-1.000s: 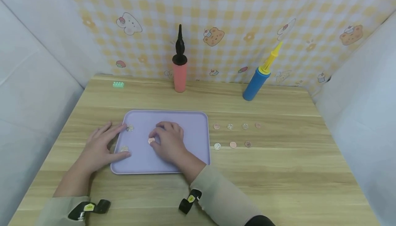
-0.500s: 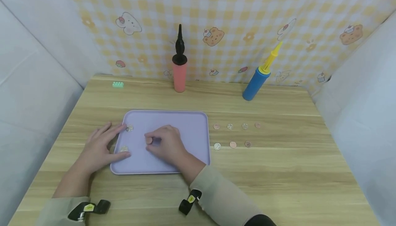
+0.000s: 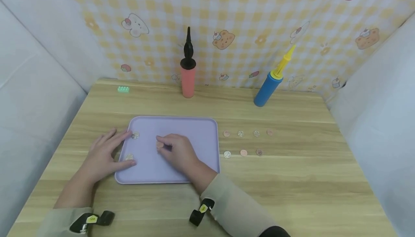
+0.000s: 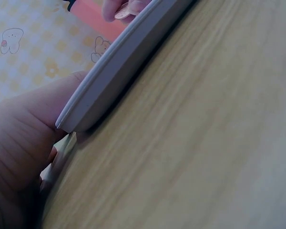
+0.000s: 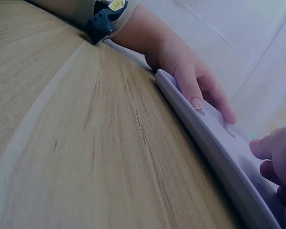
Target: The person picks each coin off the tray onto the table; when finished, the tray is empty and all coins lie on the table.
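My right hand point(image 3: 178, 152) is over the middle of the lilac tray point(image 3: 194, 125), pinching a copper-coloured coin point(image 3: 159, 144) between thumb and fingertips. The left wrist view shows this coin point(image 4: 122, 11) held above the tray's rim. At the tray's left edge my left hand point(image 3: 103, 154) rests with fingers spread, thumb and index finger reaching over the rim. Beside that index fingertip lies a silver coin point(image 3: 135, 135) on the tray. A second silver coin point(image 3: 129, 156) lies near the thumb.
Right of the tray, coins lie in two rows: several behind, including a silver coin point(image 3: 240, 134), and 3 in front, including a copper coin point(image 3: 243, 153). A pink hand pump point(image 3: 188, 82), a blue-and-yellow pump point(image 3: 268, 90) and a green toy brick point(image 3: 123, 89) stand at the back.
My right fingers have shifted their pinch on the coin, which moves slightly left, then back right, and changes its tilt. My left hand and the tray stay in place.
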Available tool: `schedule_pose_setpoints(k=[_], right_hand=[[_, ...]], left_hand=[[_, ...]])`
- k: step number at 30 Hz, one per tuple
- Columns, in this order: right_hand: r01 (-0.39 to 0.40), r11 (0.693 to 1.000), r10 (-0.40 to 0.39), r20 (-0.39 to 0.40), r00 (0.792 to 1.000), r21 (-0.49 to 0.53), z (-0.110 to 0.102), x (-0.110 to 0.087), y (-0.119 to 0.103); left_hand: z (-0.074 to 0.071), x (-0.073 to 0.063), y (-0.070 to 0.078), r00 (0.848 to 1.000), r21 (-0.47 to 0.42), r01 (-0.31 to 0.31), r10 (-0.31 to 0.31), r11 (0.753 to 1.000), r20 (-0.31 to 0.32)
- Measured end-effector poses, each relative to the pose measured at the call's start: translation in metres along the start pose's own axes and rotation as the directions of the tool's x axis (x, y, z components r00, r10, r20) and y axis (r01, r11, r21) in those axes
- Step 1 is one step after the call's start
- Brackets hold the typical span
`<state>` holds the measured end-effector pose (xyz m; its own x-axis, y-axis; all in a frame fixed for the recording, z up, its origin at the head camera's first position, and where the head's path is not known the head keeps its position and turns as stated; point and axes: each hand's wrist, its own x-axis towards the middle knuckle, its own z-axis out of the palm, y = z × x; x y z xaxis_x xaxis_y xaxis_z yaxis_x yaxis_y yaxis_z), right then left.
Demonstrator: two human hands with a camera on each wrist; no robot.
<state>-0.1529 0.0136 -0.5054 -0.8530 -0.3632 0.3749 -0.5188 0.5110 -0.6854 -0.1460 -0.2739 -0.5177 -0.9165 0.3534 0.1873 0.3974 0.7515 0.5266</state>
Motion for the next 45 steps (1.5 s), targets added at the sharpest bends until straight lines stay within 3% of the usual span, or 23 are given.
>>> schedule_pose_setpoints(k=[19,23,26,30,36,41,45], right_hand=[[-0.083,0.996,0.081,0.082,0.993,0.016,-0.022,-0.015,0.009],[-0.057,0.997,0.062,0.094,0.994,-0.057,-0.034,-0.023,0.014],[0.008,0.984,0.010,0.098,0.995,-0.177,-0.042,-0.029,0.019],[0.104,0.953,-0.093,0.053,0.994,-0.284,-0.052,-0.037,0.028],[0.171,0.941,-0.192,-0.044,0.980,-0.292,-0.073,-0.049,0.042],[0.069,0.975,-0.100,-0.141,0.985,-0.212,-0.095,-0.064,0.057],[-0.004,0.987,-0.032,-0.218,0.976,-0.162,-0.113,-0.076,0.069]], left_hand=[[0.002,0.002,0.003,1.000,-0.035,0.008,-0.007,0.999,0.010],[0.000,0.003,0.004,1.000,-0.047,0.005,-0.005,0.999,0.007],[0.000,0.003,0.004,1.000,-0.054,0.005,-0.005,0.999,0.007],[0.000,0.002,0.001,1.000,-0.052,0.006,-0.005,0.999,0.010],[0.000,0.001,-0.001,1.000,-0.037,-0.004,0.004,0.999,0.001],[0.001,0.000,-0.002,1.000,-0.033,-0.016,0.016,0.999,-0.003],[0.001,0.000,-0.003,1.000,-0.023,-0.021,0.021,0.999,-0.003]])
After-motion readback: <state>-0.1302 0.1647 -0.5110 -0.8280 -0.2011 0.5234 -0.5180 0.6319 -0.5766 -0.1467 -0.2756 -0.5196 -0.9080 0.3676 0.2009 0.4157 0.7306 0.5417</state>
